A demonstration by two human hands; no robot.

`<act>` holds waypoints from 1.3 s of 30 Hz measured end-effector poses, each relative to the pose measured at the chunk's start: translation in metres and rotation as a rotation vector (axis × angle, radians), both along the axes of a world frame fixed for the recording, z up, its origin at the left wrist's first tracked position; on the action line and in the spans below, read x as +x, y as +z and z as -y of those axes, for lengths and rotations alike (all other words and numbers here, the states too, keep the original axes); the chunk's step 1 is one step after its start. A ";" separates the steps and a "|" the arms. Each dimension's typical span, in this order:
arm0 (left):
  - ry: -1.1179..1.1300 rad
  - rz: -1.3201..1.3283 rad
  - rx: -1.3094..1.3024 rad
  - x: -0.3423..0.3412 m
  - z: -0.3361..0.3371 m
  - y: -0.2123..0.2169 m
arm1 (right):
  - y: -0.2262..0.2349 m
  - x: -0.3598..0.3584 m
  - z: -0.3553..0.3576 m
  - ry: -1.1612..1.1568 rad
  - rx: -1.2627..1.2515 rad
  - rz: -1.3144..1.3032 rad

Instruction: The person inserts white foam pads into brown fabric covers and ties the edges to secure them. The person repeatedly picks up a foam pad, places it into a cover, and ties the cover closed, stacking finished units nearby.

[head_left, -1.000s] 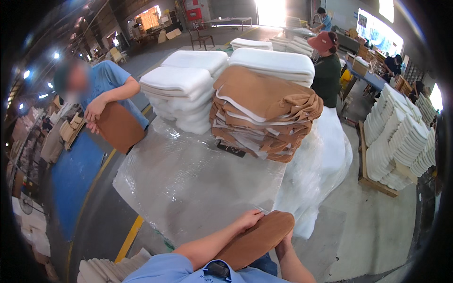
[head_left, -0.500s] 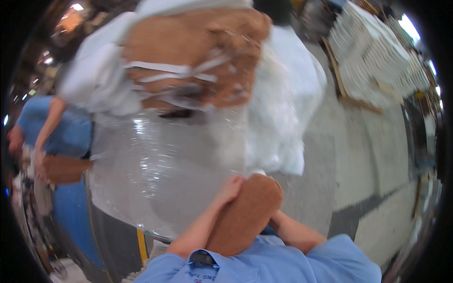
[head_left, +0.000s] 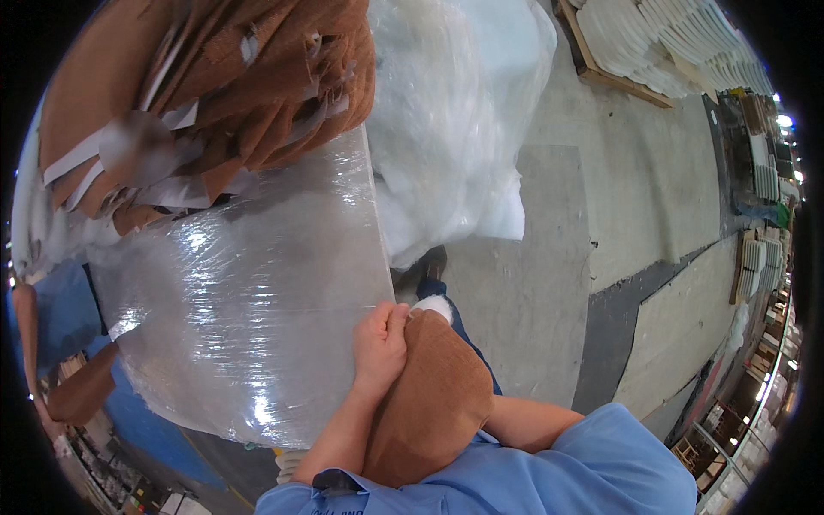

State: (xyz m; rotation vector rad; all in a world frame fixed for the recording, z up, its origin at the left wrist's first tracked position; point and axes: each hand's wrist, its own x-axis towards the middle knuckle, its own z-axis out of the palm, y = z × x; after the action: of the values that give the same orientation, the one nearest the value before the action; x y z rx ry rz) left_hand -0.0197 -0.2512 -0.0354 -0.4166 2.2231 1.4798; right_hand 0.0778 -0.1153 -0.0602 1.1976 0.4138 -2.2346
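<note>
The left hand (head_left: 380,343) has its fingers curled in and its thumb pressed down, pinching the upper left edge of a brown cover (head_left: 429,399). The right hand is hidden behind the cover, so I cannot tell how its fingers stand; only the right forearm (head_left: 532,421) shows, running in behind the lower right side. The cover is in front of the person's body, just beside the table edge, its rounded side turned right, with white padding (head_left: 435,307) poking out at the top.

The blue shirt (head_left: 566,472) below bears small dark lettering (head_left: 336,512) near the collar, partly cut off by the lower rim.

Left of the cover lies the table (head_left: 292,300), under shiny clear film. On its far part sits a heap of brown covers (head_left: 215,94) with pale strips, and beside that a white bundle (head_left: 455,120) in film. Past the trouser leg (head_left: 470,339), grey floor (head_left: 549,283) reaches a wooden pallet (head_left: 601,73) of stacked white pieces (head_left: 661,39). At far left, a co-worker's arm (head_left: 28,339) hangs by another brown piece (head_left: 81,386).
</note>
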 end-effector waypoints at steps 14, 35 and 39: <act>-0.158 0.049 0.047 -0.015 -0.013 0.000 | -0.033 0.008 -0.005 0.403 0.780 -0.403; -0.264 -0.814 -0.218 0.023 -0.017 0.036 | 0.071 -0.185 -0.092 1.599 0.497 -0.863; -0.297 -0.814 -0.216 0.035 -0.028 0.038 | 0.074 -0.180 -0.095 1.685 0.485 -0.880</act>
State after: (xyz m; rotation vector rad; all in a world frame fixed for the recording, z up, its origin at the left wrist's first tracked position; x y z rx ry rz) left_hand 0.0155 -0.2232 0.0028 0.5455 2.8960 1.3908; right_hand -0.1023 -0.0200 0.0138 -0.2655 1.5789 -0.9203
